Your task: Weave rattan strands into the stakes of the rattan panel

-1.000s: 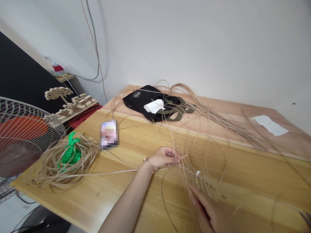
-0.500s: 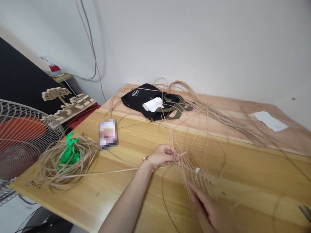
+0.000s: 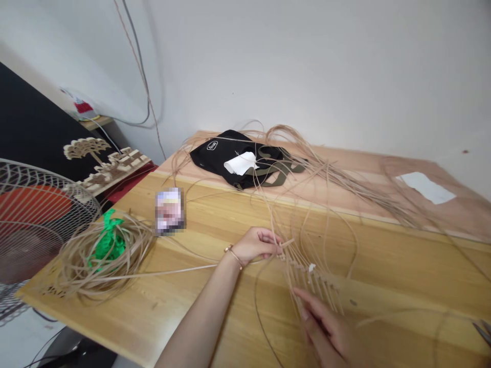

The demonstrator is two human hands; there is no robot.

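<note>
My left hand (image 3: 259, 246), with a bracelet on its wrist, is pinched around rattan strands at the left end of a partly woven piece (image 3: 316, 280). Its thumb and fingers press together by a short stick-like end that points right. Nearer to me, my right hand (image 3: 322, 323) is closed on long rattan strands running down from that same end; thumb and forefinger lie along them. The woven piece lies on the wooden table, a row of crossed strands with loose ends fanning out on both sides. A small white tuft (image 3: 311, 268) sits on it.
A rattan coil (image 3: 136, 240) with green wrapping (image 3: 111, 248) lies on the left, beside a fan (image 3: 34, 204). At the back are a black bag (image 3: 238, 140), loose rattan strands (image 3: 345, 181) and white paper (image 3: 425, 187). A metal tool's tip (image 3: 481, 332) shows at the right edge.
My left hand keeps its place on the strands. My right hand stays low on them, shifting only slightly. A loose strand right of it has moved and shows more clearly.
</note>
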